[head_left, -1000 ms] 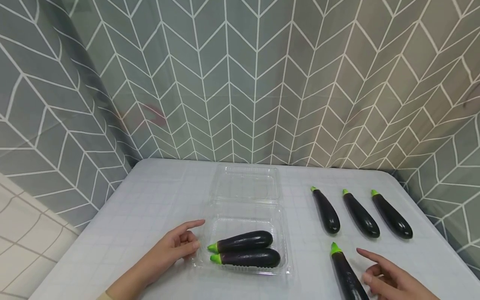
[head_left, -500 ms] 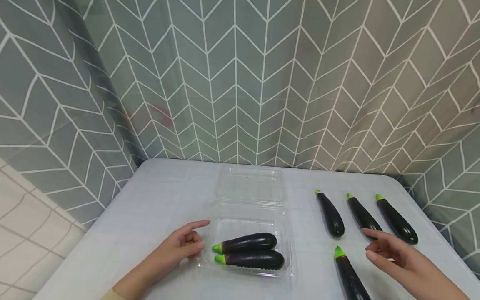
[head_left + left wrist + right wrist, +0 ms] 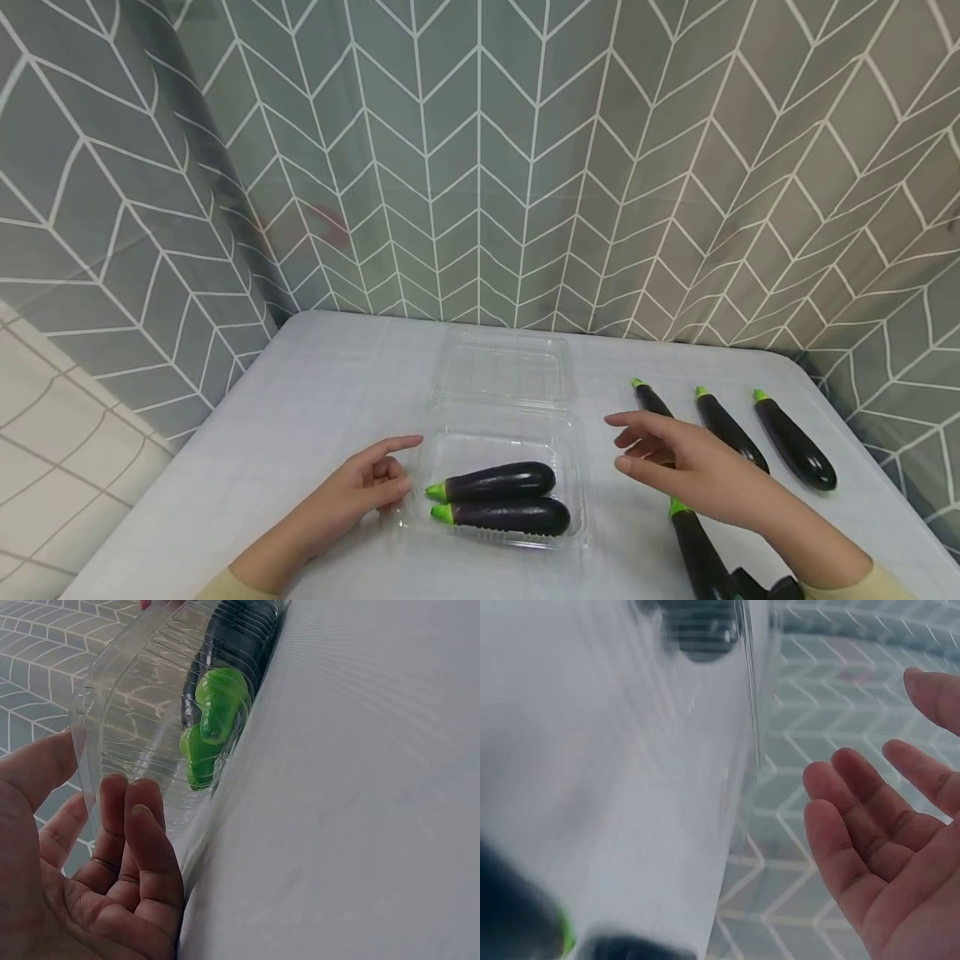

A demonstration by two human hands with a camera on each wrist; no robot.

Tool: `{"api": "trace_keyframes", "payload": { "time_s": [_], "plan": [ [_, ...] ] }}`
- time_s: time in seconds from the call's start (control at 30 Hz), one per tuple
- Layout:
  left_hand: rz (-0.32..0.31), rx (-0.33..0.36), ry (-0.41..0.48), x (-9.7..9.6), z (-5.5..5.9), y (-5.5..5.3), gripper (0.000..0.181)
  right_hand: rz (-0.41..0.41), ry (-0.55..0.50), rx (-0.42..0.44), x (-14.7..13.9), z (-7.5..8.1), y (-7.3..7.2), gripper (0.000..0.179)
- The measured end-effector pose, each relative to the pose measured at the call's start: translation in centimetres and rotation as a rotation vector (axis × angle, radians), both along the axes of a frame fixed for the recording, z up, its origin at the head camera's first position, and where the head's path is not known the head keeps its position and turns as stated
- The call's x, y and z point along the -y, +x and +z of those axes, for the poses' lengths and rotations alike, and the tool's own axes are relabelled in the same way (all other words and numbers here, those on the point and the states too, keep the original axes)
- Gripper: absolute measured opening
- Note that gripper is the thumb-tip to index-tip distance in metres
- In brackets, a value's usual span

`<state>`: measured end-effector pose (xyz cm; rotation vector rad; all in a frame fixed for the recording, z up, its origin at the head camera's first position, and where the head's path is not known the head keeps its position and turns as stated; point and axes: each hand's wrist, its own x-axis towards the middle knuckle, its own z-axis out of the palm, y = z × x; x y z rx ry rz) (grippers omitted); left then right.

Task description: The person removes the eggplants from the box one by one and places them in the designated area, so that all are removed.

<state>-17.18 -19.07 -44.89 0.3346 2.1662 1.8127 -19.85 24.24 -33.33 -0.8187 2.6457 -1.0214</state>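
Note:
A clear plastic clamshell box lies with its lid folded back. Inside its base, two dark eggplants with green stems, the rear eggplant and the front eggplant, lie side by side. My left hand is at the box's left side, index finger extended and fingertips right at the wall. Right of the box, my right hand is over the table with loosely bent fingers and nothing in them. It partly covers the left eggplant of the back row and the stem of a nearer eggplant.
Two more eggplants, the middle one and the right one, lie at the table's right side. A white cloth covers the table. Patterned grey curtains enclose its back and sides.
My right hand has risen from beside the near eggplant and moved left and forward toward the box. The left hand stays at the box's left side. The eggplants have not been moved.

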Motion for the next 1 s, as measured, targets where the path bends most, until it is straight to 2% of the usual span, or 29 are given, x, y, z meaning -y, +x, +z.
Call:
{"api": "trace_keyframes", "payload": {
  "time_s": [0.13,0.47,0.7,1.0],
  "plan": [
    [0.001,-0.003,-0.002,0.0,0.1,-0.1,0.057,0.079,0.034,-0.016,2.5,-0.2,-1.2,0.047],
    [-0.001,-0.015,-0.017,0.1,0.1,-0.1,0.057,0.240,0.103,-0.024,7.5,-2.1,-3.8,0.041],
    [-0.005,-0.013,-0.012,0.2,0.1,-0.1,0.057,0.329,0.206,-0.032,10.4,-2.5,-4.1,0.042],
    [-0.011,-0.006,-0.014,0.1,0.1,-0.2,0.057,0.413,0.310,0.052,12.2,-2.9,-4.5,0.041]
  ]
}}
